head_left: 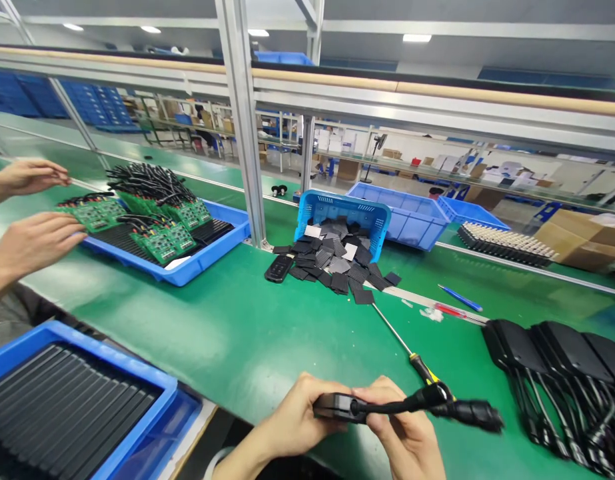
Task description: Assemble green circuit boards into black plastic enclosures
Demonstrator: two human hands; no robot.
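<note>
A flat black plastic case [340, 404] is held edge-on near the front edge of the bench. My left hand [300, 417] is closed around its left end. From its other end runs a thick black cable [400, 403] that loops to a round black connector [474, 415]. My right hand [412, 437] pinches the cable close to where it leaves the case. Just beyond my right hand, a yellow-and-black-handled screwdriver [427, 373] lies on the green bench, its tip near several black foam-like pads [337, 260].
The pads spill from a tipped blue basket [344, 199]. Finished-looking black cases with cables [557, 353] lie right. At left, a co-worker's hands [42, 240] are beside a blue tray [187, 272] of green circuit boards [164, 240]. Another blue tray [170, 387] holds black housings.
</note>
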